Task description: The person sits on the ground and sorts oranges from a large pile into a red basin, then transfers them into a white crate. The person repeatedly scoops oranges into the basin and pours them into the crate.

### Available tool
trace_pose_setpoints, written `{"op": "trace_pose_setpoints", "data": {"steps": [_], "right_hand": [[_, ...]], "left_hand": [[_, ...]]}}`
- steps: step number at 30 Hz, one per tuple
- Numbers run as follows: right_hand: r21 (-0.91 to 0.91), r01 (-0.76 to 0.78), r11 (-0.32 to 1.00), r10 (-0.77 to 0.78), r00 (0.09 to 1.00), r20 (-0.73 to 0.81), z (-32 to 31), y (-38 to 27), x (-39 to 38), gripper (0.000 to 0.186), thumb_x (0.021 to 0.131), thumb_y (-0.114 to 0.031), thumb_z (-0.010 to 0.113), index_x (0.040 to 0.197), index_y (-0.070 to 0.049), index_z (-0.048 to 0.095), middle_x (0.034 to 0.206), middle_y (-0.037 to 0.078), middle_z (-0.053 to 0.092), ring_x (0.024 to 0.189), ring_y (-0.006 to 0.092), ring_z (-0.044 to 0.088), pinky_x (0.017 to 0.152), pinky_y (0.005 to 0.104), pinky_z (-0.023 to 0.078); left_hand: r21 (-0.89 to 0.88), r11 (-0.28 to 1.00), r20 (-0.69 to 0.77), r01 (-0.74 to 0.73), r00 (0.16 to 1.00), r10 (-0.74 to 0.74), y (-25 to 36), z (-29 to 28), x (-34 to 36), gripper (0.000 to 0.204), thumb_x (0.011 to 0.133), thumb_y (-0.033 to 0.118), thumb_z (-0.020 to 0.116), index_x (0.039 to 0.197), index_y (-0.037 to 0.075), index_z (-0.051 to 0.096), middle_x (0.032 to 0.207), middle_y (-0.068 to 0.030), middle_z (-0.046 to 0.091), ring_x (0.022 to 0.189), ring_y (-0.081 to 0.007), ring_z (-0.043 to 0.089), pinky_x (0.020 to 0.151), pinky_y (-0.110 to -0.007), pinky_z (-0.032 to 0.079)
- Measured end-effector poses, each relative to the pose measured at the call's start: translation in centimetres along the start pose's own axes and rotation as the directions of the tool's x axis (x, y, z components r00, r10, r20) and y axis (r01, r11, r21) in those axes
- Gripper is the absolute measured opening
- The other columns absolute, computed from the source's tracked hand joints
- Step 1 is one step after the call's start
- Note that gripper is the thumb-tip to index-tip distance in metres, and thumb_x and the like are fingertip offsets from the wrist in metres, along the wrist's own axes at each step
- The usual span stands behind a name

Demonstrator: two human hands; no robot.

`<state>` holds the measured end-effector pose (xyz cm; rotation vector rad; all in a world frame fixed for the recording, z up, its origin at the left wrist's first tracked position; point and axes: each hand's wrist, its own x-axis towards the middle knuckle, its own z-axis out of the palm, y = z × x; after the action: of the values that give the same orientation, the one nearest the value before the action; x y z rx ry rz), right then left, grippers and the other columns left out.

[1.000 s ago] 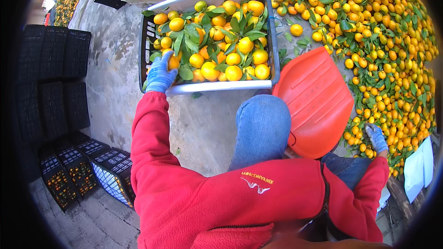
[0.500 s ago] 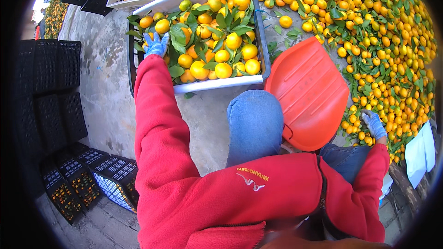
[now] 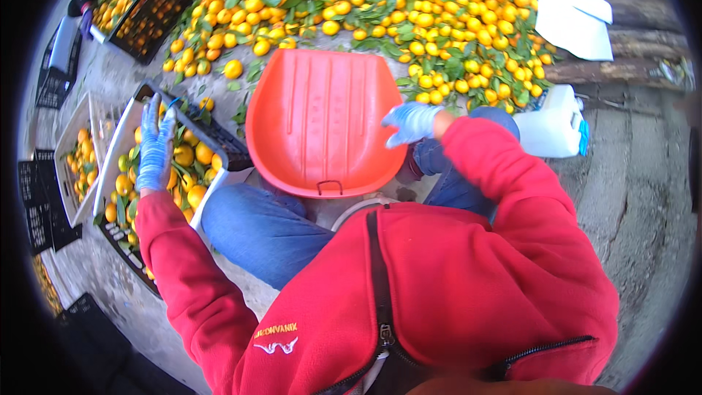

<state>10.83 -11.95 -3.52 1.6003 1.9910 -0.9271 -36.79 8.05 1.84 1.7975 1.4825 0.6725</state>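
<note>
My left hand (image 3: 155, 148), in a blue and white glove, is over a black crate (image 3: 234, 148) lined with white sheet, its fingers stretched out. Mandarins (image 3: 196, 195) with green leaves fill this crate at my left. A red plastic scoop-shaped tray (image 3: 322, 121) with bare ribs lies in front of me, between my legs. By the right edge of that tray is my gloved right hand (image 3: 411, 123), fingers apart and nothing seen in it. Beyond the tray a wide heap of mandarins (image 3: 439, 22) with leaves covers the ground.
A pale crate of mandarins (image 3: 72, 201) stands farther left. Another black crate of mandarins (image 3: 150, 18) is at the far left, with part of another person's hand (image 3: 86, 20) near it. To the right are a white jug (image 3: 552, 128), white sheet (image 3: 574, 14) and logs (image 3: 621, 69).
The view has swung right, bringing the tray to the middle. My right hand has moved from the heap's edge to beside the tray; my left hand stays at the lined crate.
</note>
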Motion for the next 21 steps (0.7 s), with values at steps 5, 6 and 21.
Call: {"op": "trace_pose_setpoints", "data": {"steps": [5,6,21], "right_hand": [[-0.185,0.148,0.972,-0.118,0.980,0.162,11.8,-5.1,0.4,0.052,0.076,-0.047,0.071,0.115,-0.013,0.067,0.116,0.013,0.067,0.107,0.0302,0.064,0.080,0.0440,0.052],[-0.223,0.118,0.968,-0.111,0.993,0.045,12.8,-5.2,0.7,0.041,0.076,-0.041,0.070,0.105,-0.012,0.070,0.105,0.012,0.069,0.098,0.0300,0.067,0.074,0.0439,0.053],[0.514,0.340,0.788,-0.154,0.916,-0.369,12.2,-12.7,-3.6,0.048,0.082,-0.041,0.065,0.111,-0.002,0.061,0.110,0.020,0.063,0.102,0.0383,0.062,0.083,0.0478,0.050]], "left_hand": [[-0.526,0.838,0.313,-0.147,0.882,0.351,14.3,5.8,-0.9,0.060,0.099,0.037,0.052,0.145,0.002,0.039,0.145,-0.0135,0.045,0.134,-0.0222,0.043,0.113,-0.034,0.028],[-0.608,0.788,0.363,-0.101,0.847,0.388,15.5,7.7,-1.7,0.060,0.099,0.036,0.054,0.145,0.001,0.039,0.145,-0.0139,0.046,0.135,-0.0223,0.042,0.114,-0.034,0.027],[0.452,0.845,-0.238,0.287,0.951,-0.197,1.2,16.5,-6.4,0.073,0.086,0.045,0.067,0.144,0.008,0.042,0.147,-0.0239,0.038,0.131,-0.0378,0.044,0.106,-0.047,0.040]]}}
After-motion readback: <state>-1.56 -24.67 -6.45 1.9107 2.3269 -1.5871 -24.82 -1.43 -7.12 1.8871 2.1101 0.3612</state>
